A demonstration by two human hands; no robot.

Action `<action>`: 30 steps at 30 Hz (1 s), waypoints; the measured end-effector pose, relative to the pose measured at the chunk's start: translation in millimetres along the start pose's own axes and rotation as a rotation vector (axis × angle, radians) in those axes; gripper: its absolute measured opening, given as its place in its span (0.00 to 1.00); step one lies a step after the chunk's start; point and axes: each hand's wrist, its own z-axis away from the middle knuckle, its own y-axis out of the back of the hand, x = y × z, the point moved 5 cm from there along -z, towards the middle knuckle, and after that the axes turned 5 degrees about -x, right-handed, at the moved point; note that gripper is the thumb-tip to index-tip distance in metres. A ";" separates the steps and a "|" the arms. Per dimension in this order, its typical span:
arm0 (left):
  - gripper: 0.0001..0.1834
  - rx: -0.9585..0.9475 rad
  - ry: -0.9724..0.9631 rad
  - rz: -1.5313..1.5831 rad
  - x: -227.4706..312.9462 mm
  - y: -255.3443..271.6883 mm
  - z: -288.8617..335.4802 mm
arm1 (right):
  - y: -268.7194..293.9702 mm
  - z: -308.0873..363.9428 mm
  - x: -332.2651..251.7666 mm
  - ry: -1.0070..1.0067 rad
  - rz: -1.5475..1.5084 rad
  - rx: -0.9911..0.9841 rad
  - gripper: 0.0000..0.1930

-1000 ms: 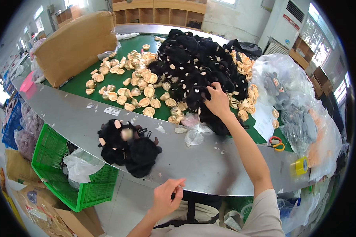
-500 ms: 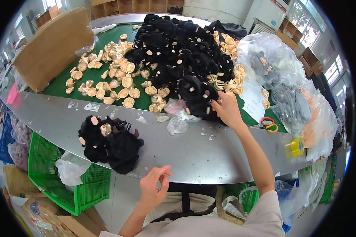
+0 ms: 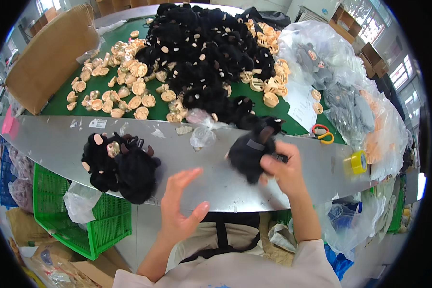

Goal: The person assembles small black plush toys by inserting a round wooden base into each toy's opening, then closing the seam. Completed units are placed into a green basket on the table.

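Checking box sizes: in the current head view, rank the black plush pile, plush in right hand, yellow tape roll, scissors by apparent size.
1. Black plush pile
2. Plush in right hand, blurred and probably nearer the camera
Yellow tape roll and scissors: smallest, too alike to rank

Cloth, metal, plastic, cardboard
We list: held black toy [image 3: 246, 157], fuzzy matt cloth; tabletop [image 3: 216, 192], smooth glossy metal at near edge; plastic shells [image 3: 138, 87], smooth; cardboard sheet [image 3: 53, 60], matt; clear plastic bag [image 3: 336, 62], glossy, right edge.
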 end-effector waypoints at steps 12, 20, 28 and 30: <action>0.12 -0.027 0.572 0.724 -26.0 -34.6 27.8 | -68.1 47.3 78.2 -0.110 -0.137 0.090 0.10; 0.12 -0.101 0.805 1.016 -22.7 -44.1 46.7 | -58.9 57.8 80.0 -0.119 -0.232 0.244 0.07; 0.14 0.096 0.565 0.701 -22.0 -34.4 39.7 | -70.2 62.5 86.2 -0.061 -0.050 0.103 0.10; 0.17 0.060 0.637 0.766 -21.8 -36.0 39.7 | -73.0 62.7 84.1 -0.087 -0.079 0.125 0.08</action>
